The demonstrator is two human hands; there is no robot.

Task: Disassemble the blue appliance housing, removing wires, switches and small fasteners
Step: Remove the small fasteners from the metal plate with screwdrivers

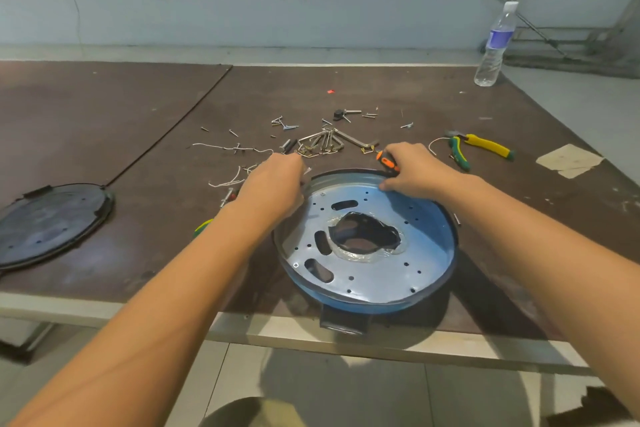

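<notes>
Blue housing [426,253] sits open side up at the near edge of the table [138,135], centre-right; it's round, so no real long axis, but a black tab [343,321] on its near side sticks out over the table edge twd the person; inner plate has slots, small holes and a ragged central opening. Left hand [273,184] is at the far-left rim, fingers curled; can't tell whether they pinch anything. Right hand [412,166] is at the far rim, fingers wrapped round an orange/black screwdriver [388,161]; handle slants far-left to near-right, tip hidden.

Table is dark brown board w/ a seam running diagonally at left; scattered screws [287,125], hex keys [332,142] and white wires [228,147] lie just beyond the hands; yellow/green pliers [481,149] to the right, paper scrap [568,159] further right; black round lid [52,222] well apart at left; water bottle [495,42] upright at far right. Pale wall behind, tiled floor below.
</notes>
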